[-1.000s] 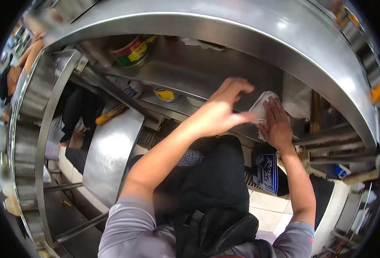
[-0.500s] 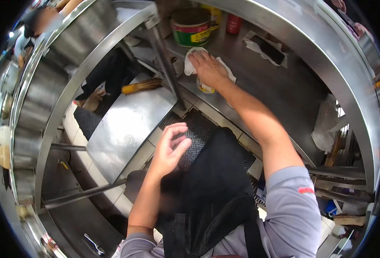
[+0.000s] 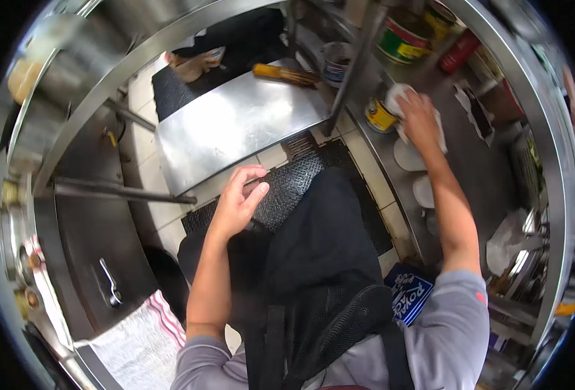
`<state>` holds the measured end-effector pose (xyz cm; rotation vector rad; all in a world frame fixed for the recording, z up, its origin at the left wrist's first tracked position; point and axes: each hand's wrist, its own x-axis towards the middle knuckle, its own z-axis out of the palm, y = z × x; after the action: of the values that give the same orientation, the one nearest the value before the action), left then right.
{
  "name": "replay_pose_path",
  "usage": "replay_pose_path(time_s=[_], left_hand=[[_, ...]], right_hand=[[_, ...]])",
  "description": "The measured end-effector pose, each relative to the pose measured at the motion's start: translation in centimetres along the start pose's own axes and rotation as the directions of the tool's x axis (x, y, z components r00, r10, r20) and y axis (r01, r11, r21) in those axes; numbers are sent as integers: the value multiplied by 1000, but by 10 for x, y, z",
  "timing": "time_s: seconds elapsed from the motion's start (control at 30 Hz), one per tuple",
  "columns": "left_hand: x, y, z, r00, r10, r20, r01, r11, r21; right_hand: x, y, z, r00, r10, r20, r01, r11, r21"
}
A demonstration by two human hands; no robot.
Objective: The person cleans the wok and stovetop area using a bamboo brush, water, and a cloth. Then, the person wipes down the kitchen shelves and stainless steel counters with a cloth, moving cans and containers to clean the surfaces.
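Note:
On the steel shelf at the right, my right hand (image 3: pixel 419 120) presses a white cloth (image 3: pixel 440 134) under its fingers. A small yellow can (image 3: pixel 380 117) stands just left of the cloth. White round dishes (image 3: pixel 409 156) sit nearer to me, beside my forearm. My left hand (image 3: pixel 237 201) hovers over the floor in front of my lap, fingers loosely bent and thumb apart, holding nothing.
A low steel table (image 3: pixel 235 120) bears a yellow-handled bundle of sticks (image 3: pixel 286 73). A large green and red can (image 3: pixel 404 39) and a red bottle (image 3: pixel 458 52) stand farther back. At lower left are a spoon (image 3: pixel 110 283) and a striped towel (image 3: pixel 134 341).
My view has turned, so the shelf appears farther right. The right hand stays on the cloth, and the yellow can shows more fully beside it. The left hand stays raised and bent.

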<state>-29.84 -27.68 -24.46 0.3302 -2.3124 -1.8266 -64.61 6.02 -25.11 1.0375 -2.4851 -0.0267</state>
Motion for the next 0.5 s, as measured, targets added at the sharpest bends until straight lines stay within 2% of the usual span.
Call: replay_pose_path(time_s=[0.07,0.13,0.2,0.23,0.27,0.3,0.33,0.37,0.4,0.43,0.5], left_hand=[[-12,-9,-18,999,-25,28,23,998,56],[-17,-12,-31,996,-48,71,39,992,122],[-19,-7,-35,990,-92,102,73,981,182],[-20,-7,-34,989,-54,136,21,972,234],[-21,-7,-33,984,-19,175,-32,959,283],[-21,-6,-32,976,19,215,-92,938,333],[-23,-1,-30,969,27,245,-104,945,309],[-27,4,-30,964,24,263,-109,943,314],[-30,10,-30,959,21,281,-115,941,320],[-32,17,-32,956,20,292,-120,938,326],[-36,26,-40,972,36,232,-102,954,281]], right_hand=[[-33,-6,-28,994,74,80,-79,995,57],[-64,-23,-53,990,123,69,-128,989,80],[-90,-38,-46,984,171,47,-178,953,246],[-98,-39,-26,983,182,8,-164,866,473],[-98,-60,-19,950,297,100,-284,679,677],[-102,-70,10,846,382,373,-491,281,825],[-87,-91,20,793,383,475,-572,199,796],[-71,-111,33,752,366,548,-602,43,797],[-55,-121,49,693,264,671,-662,-136,737],[-33,-136,56,714,208,669,-645,-178,743],[16,-147,80,769,79,634,-621,-141,771]])
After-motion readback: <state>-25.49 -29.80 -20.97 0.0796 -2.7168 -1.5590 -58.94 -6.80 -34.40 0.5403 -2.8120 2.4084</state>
